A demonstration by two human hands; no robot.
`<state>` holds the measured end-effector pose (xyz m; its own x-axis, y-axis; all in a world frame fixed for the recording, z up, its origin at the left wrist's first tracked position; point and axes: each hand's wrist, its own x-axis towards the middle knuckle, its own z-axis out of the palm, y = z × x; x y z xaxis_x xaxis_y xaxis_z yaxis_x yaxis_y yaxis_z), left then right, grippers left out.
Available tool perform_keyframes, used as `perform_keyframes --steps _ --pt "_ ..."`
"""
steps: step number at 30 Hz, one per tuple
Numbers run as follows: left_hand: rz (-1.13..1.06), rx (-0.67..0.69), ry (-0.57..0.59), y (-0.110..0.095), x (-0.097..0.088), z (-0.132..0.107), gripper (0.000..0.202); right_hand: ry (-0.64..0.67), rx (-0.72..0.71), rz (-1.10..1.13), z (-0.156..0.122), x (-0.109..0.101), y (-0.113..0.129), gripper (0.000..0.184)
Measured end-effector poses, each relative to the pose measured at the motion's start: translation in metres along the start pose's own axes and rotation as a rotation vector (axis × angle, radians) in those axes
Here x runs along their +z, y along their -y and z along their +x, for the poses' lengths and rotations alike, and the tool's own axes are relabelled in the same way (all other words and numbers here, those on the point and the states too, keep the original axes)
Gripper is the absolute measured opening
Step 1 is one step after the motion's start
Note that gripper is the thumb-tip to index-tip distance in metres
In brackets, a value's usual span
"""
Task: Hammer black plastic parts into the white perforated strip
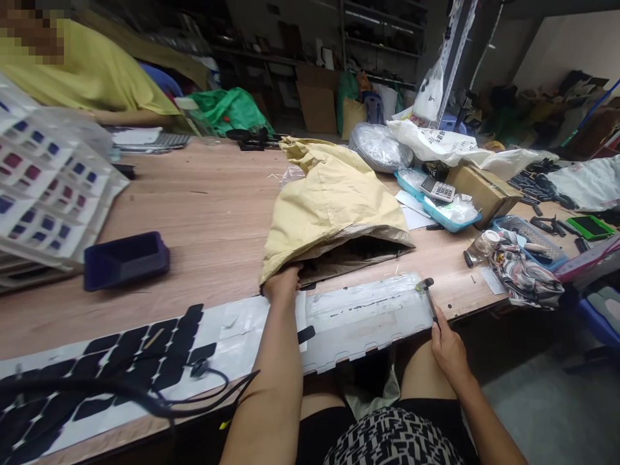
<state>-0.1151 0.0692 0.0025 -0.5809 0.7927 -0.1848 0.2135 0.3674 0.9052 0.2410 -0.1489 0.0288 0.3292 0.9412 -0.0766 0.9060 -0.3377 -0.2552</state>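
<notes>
My left hand [281, 284] reaches into the left corner of the open mouth of a pale yellow sack [334, 194]; its fingers are mostly hidden inside. The sack lies on the table, its dark opening facing me. In my right hand [448, 349] is a small hammer [428, 294], gripped by its handle, the head up over the right end of a white board [368, 316]. That board lies along the table's front edge, scuffed and notched on its near side. Left of it, rows of flat black pieces [140, 349] lie on a white sheet [237, 326].
A dark blue tray [126, 259] stands at the left beside a white pocketed organizer [48, 187]. Black cables [145, 400] cross the front left. Blue baskets [453, 216], a calculator [438, 188] and a cardboard box [484, 187] sit at the right. A person in yellow [111, 71] is across the table.
</notes>
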Motion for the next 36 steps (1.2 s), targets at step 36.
perform_keyframes --steps 36 --pt "0.405 0.669 0.572 0.004 0.044 -0.142 0.017 -0.085 -0.366 0.230 -0.016 0.000 0.039 0.047"
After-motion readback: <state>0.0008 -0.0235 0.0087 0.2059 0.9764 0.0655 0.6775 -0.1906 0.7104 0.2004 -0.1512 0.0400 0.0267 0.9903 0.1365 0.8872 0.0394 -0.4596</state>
